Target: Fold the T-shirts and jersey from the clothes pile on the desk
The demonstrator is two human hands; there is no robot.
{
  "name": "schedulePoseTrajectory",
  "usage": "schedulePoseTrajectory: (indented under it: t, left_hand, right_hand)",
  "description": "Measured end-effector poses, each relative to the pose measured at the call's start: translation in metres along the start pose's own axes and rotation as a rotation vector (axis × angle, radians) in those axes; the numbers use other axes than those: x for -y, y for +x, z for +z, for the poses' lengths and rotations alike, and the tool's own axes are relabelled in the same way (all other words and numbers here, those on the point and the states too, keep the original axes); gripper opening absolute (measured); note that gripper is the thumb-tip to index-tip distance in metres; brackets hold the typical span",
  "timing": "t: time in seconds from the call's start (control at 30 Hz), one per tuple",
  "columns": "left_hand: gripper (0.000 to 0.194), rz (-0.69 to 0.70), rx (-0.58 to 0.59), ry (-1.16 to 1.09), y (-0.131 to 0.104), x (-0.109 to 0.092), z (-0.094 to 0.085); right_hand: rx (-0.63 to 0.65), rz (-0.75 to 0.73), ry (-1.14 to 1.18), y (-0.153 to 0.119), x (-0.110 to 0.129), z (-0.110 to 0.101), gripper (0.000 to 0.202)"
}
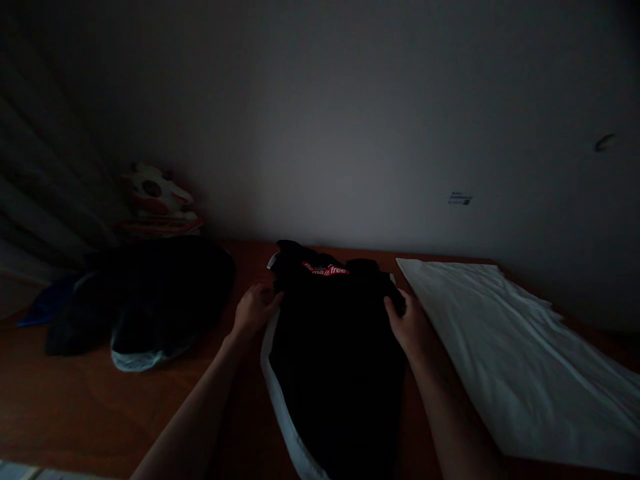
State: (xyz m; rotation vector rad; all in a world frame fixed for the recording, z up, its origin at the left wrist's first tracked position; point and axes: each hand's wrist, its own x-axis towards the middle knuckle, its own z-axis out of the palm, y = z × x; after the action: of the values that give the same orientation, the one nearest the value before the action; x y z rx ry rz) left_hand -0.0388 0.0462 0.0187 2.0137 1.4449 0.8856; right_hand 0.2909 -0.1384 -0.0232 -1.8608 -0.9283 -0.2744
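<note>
Black garment (340, 360) laid out on brown tabletop (75, 407)
I see left hand (254, 310) and right hand (406, 323) pinching its sides; white cloth (520, 347) lies right.

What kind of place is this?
Probably a dim room in someone's home, maybe a bedroom. A toy animal sits near the wall, what looks like a curtain hangs at the picture's left, and a black garment lies spread out.

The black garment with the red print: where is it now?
In the head view, the black garment lies on the brown surface at lower centre, its upper part between the left hand and right hand, the white cloth to its right.
</note>
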Motion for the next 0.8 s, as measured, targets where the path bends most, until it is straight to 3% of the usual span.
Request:
schedulePoseTrajectory:
  t: [0.1,0.23,0.4,0.53,0.63,0.73,0.8]
  left_hand:
    - [0.03,0.112,0.146,0.195,-0.007,-0.004,0.006]
    - [0.033,0.168,0.215,-0.065,-0.004,-0.005,0.01]
    - [0.052,-0.092,0.179,-0.551,0.003,-0.006,0.003]
    - [0.065,-0.255,0.316,-0.845,-0.001,-0.014,-0.002]
    - [0.069,-0.293,0.399,-0.96,-0.006,-0.019,-0.005]
    - [0.071,-0.27,0.315,-0.933,-0.01,-0.015,-0.017]
    - [0.069,-0.23,0.209,-0.85,-0.015,-0.006,-0.034]
  right_hand:
    - [0.105,-0.153,-0.148,-0.008,0.0,0.007,0.063]
    - [0.209,-0.215,-0.172,-0.012,-0.006,0.014,0.045]
    - [0.188,-0.157,-0.111,-0.001,-0.021,0.014,0.037]
    - [0.132,-0.13,-0.104,0.003,-0.028,0.014,0.041]
    - [0.13,-0.162,-0.121,0.001,-0.028,0.016,0.036]
    - [0.123,-0.18,-0.142,0.0,-0.028,0.017,0.034]
    - [0.114,-0.185,-0.152,0.0,-0.029,0.017,0.035]
